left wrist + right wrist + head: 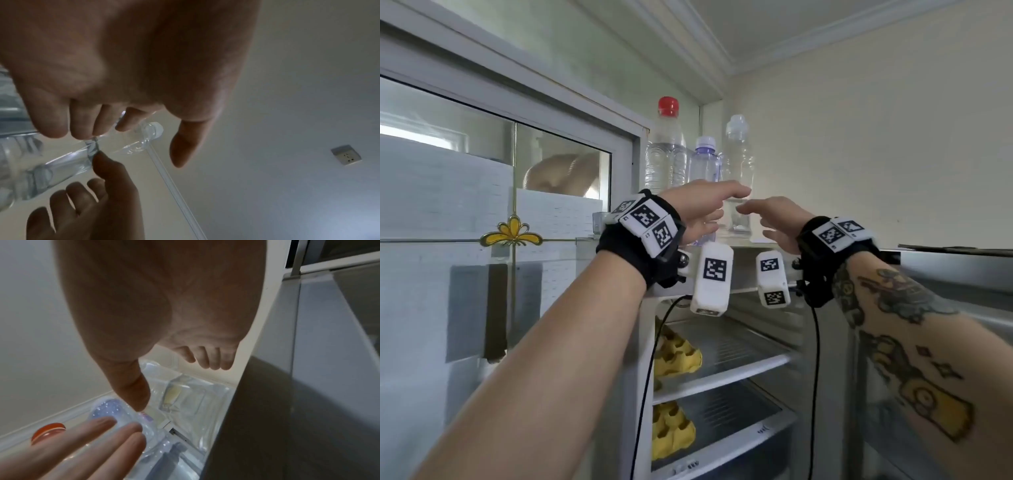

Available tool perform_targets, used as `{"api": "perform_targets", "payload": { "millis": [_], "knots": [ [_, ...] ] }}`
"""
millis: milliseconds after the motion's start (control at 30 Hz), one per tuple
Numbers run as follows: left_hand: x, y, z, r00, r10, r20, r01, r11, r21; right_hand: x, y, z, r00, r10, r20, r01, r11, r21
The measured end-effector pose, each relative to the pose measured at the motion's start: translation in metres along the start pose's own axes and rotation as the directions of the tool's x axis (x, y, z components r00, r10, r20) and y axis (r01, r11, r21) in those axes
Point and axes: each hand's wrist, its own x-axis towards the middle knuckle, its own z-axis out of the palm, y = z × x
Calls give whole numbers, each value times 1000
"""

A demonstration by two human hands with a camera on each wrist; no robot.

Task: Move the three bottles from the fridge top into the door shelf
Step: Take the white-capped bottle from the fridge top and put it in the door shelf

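Note:
Three clear plastic bottles stand close together on the fridge top point(758, 242): a tall red-capped bottle point(667, 150), a shorter purple-capped bottle point(704, 164) and a clear-capped bottle point(739, 154). My left hand point(722, 205) reaches in front of the purple-capped and clear-capped bottles with fingers extended and holds nothing. My right hand point(758, 221) hovers just right of the clear-capped bottle's lower body, fingers loosely spread. In the left wrist view the clear-capped bottle point(61, 165) lies between both hands' fingertips point(53, 125), with no grip on it. The right wrist view shows the purple cap point(109, 408) and red cap point(48, 431) below.
The fridge compartment stands open below my wrists, with white shelves point(722, 368) and yellow egg trays point(676, 353). The open grey door point(945, 270) is at the right under my right forearm. A glass-fronted cabinet point(465, 222) is on the left; a wall socket point(346, 155) is on the wall.

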Motion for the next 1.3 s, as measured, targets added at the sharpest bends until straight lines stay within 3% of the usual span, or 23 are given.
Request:
{"api": "perform_targets", "payload": {
  "millis": [267, 433, 600, 733, 933, 1100, 1300],
  "knots": [
    [2, -13, -13, 998, 29, 54, -29, 1000, 12, 26, 7, 18, 989, -114, -93, 103, 987, -121],
    [3, -16, -12, 998, 47, 32, -47, 999, -16, 23, 13, 9, 942, -205, -267, 163, 972, -170],
    [9, -15, -6, 997, 75, 12, -76, 979, 187, 17, 13, 4, 926, -215, -309, 139, 958, -250],
    [5, -12, -2, 989, 149, -18, -140, 959, 248, 8, 5, -7, 891, -287, -352, 215, 949, -230],
    [2, -9, 20, 970, 239, -47, -231, 964, 132, -48, -14, -42, 899, -301, -318, 274, 953, -129],
    [-6, -8, 78, 954, 294, -48, -297, 954, -48, -112, -4, -73, 922, -283, -264, 261, 958, -117],
    [-14, -29, 149, 938, 345, -34, -341, 936, 85, -168, 36, -110, 928, -227, -295, 164, 961, -222]
  ]
}}
